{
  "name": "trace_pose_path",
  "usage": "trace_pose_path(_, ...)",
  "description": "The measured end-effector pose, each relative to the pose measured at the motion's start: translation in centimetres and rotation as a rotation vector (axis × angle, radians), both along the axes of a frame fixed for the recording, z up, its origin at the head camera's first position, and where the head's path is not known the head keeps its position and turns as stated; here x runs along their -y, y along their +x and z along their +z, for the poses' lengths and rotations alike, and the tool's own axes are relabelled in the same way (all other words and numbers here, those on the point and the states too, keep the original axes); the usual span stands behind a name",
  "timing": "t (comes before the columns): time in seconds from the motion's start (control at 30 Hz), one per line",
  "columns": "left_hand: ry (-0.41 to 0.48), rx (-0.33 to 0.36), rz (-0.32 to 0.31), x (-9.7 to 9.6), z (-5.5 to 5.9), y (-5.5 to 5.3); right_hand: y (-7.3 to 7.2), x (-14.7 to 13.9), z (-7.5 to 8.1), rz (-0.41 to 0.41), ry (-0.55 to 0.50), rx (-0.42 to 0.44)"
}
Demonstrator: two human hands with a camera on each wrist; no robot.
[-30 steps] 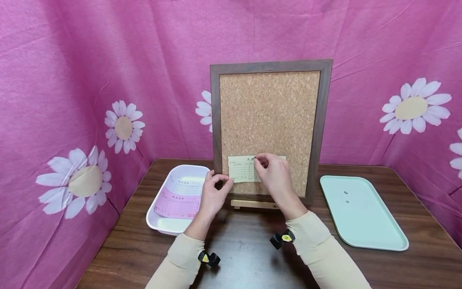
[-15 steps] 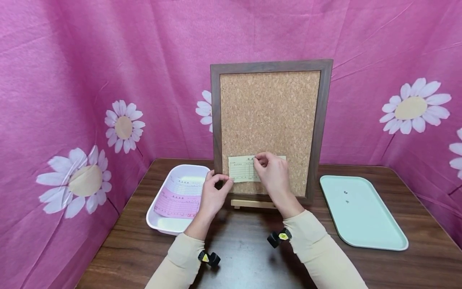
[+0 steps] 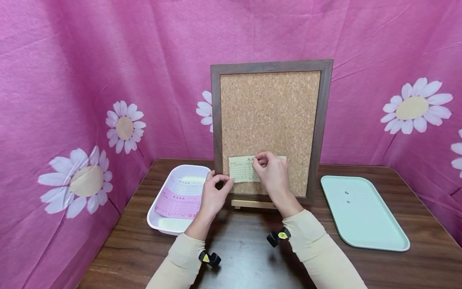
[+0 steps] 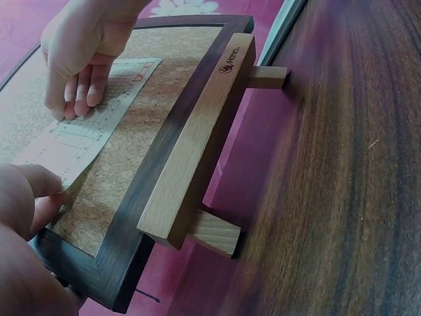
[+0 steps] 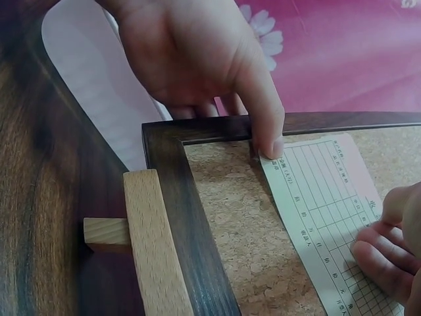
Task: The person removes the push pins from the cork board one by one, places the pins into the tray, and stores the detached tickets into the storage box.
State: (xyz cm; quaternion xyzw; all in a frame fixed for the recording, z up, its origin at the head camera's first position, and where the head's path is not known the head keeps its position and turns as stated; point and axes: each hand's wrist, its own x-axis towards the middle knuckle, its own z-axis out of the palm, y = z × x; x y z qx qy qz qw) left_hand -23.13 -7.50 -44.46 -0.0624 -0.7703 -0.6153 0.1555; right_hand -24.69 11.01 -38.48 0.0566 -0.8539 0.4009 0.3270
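Observation:
A pale green printed receipt slip (image 3: 240, 168) lies against the lower part of a framed cork board (image 3: 267, 112), which stands upright on a small wooden easel (image 4: 197, 145). At the slip's lower left corner, my left hand (image 3: 214, 192) pinches the paper between thumb and index finger, its other fingers beside the frame's left edge. My right hand (image 3: 274, 174) is at the slip's top edge near the middle, thumb and index finger pinching a small dark pin that the fingertips mostly hide. In the right wrist view, the right hand's curled fingers (image 5: 381, 257) lie over the slip.
Left of the board, a white tray (image 3: 153, 218) holds pink and white printed slips (image 3: 177, 200). A mint green tray (image 3: 371, 224) on the right carries two small dark pieces (image 3: 347, 193). Behind the wooden table (image 3: 238, 257) hangs a pink daisy-print cloth (image 3: 162, 80).
My right wrist and forearm have shifted slightly left, while the fingertips stay at the slip's top edge. The left hand, slip and board hold their places.

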Motion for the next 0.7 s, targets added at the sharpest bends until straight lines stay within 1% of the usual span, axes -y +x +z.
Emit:
trace_pose_path(0.23, 0.006, -0.006, 0.001, -0.03, 0.08, -0.01, -0.11, -0.06, -0.1, -0.001, 0.001, -0.011)
trace_pose_path(0.7, 0.005, 0.003, -0.001, -0.02, 0.12, 0.01, -0.1, -0.11, -0.07, 0.005, -0.014, -0.019)
